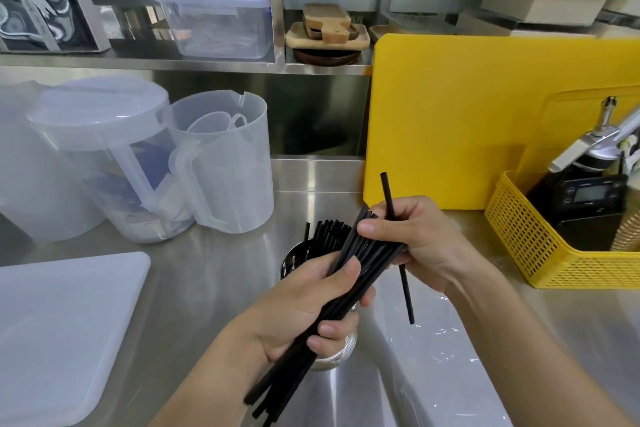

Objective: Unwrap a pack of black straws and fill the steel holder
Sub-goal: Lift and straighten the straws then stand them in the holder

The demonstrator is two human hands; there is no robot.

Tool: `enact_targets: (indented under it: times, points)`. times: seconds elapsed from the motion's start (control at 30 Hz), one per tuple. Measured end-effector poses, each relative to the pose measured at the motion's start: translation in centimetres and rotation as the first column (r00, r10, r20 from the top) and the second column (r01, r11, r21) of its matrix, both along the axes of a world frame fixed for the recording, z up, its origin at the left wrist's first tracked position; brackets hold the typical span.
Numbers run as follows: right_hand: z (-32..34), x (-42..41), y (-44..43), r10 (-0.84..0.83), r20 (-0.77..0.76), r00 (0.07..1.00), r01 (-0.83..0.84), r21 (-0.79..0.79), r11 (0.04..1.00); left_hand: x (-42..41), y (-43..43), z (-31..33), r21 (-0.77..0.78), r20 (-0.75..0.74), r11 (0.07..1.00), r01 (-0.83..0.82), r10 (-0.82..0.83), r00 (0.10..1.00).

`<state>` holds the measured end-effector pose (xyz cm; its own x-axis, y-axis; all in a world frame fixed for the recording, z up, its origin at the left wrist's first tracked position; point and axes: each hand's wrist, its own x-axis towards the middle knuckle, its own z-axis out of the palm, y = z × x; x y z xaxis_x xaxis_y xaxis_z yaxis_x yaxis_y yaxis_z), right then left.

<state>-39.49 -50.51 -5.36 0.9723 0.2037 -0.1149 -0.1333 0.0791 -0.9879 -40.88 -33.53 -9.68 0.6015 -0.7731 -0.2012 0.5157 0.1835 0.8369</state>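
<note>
My left hand (pixel 304 308) grips a bundle of black straws (pixel 349 274) that slants from lower left to upper right above the counter. At the bundle's upper end my right hand (pixel 412 239) pinches the straws, and a single black straw (pixel 398 246) stands nearly upright through its fingers. The steel holder (pixel 294 260) stands on the counter just behind my left hand, mostly hidden, with several black straws (pixel 327 229) sticking out of it. A clear plastic wrapper (pixel 436 340) lies on the steel counter under my right forearm.
Two translucent lidded pitchers (pixel 145 163) stand at the back left. A white cutting board (pixel 59 333) lies front left. A yellow cutting board (pixel 467 121) leans against the back wall. A yellow basket (pixel 540 246) with a scale sits at the right.
</note>
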Motion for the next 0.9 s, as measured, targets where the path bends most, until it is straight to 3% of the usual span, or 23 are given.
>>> enact_targets:
  times: [0.37, 0.43, 0.53, 0.63, 0.7, 0.73, 0.8, 0.83, 0.87, 0.9]
  points:
    - [0.1, 0.0, -1.4, 0.075, 0.039, 0.996, -0.069, -0.148, 0.987, -0.1, -0.7, 0.1, 0.045, 0.028, 0.999, -0.027, 0.025, 0.999]
    - [0.1, 0.3, -1.6, -0.01, 0.059, 0.998, 0.017, -0.132, 0.991, 0.1, -0.5, 0.2, 0.047, 0.024, 0.999, -0.002, 0.001, 1.0]
    - [0.4, 1.1, -2.5, -0.291, 0.075, 0.954, 0.281, 0.12, 0.952, 0.1, 0.0, 0.4, 0.063, 0.009, 0.997, 0.036, -0.036, 0.999]
    - [1.9, 1.5, -4.4, -0.627, 0.089, 0.774, 0.539, 0.425, 0.727, 0.0, 0.3, 0.6, 0.1, 0.014, 0.995, -0.019, 0.018, 1.0]
    - [3.0, 1.3, -5.6, -0.816, 0.164, 0.554, 0.613, 0.583, 0.533, 0.2, 0.1, 1.0, 0.085, -0.012, 0.987, -0.135, 0.136, 0.991]
    - [3.2, 0.9, -5.7, -0.862, 0.267, 0.431, 0.626, 0.6, 0.498, 0.7, 0.0, 1.3, 0.059, -0.074, 0.976, -0.209, 0.213, 0.974]
    - [3.2, -0.5, -5.0, -0.749, 0.627, 0.212, 0.68, 0.456, 0.574, 1.8, -0.6, 1.9, 0.002, -0.253, 0.932, -0.363, 0.352, 0.901]
    - [2.7, -1.3, -4.1, -0.551, 0.818, 0.165, 0.706, 0.292, 0.645, 2.3, -0.9, 2.1, -0.006, -0.318, 0.907, -0.422, 0.398, 0.861]
    - [2.2, -2.3, -2.9, -0.299, 0.932, 0.206, 0.71, 0.068, 0.701, 2.7, -1.4, 2.6, 0.005, -0.35, 0.886, -0.464, 0.436, 0.829]
    - [1.6, -3.1, -1.4, -0.079, 0.945, 0.319, 0.662, -0.162, 0.732, 3.2, -1.8, 2.8, 0.011, -0.349, 0.874, -0.486, 0.459, 0.817]
